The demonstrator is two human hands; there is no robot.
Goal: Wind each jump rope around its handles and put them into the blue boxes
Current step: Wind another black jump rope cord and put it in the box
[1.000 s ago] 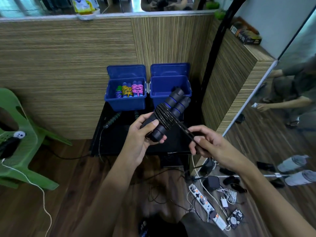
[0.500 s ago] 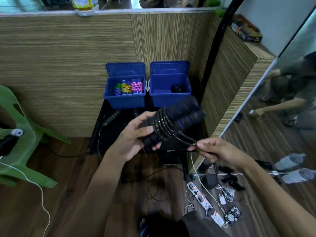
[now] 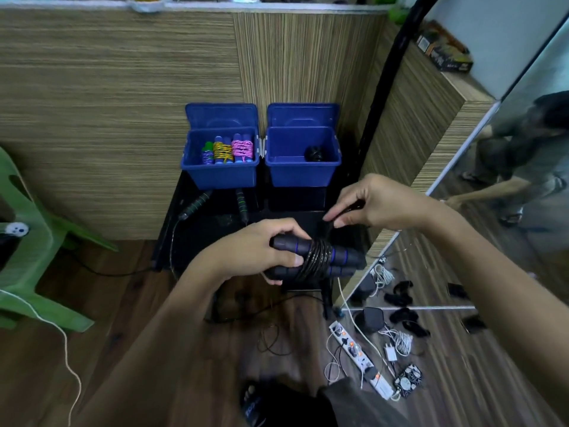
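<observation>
Nearest, the left hand [image 3: 258, 251] grips the black jump rope [image 3: 317, 260], coiled around its paired handles. Just above, the right hand [image 3: 378, 204] pinches the rope's loose end. Beyond stand two blue boxes [image 3: 303, 175], lids open.

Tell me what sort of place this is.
Probably a lived-in room at home or in a small office: wood-look floor, a green plastic chair, a power strip with chargers lying loose, and a wall mirror.
</observation>
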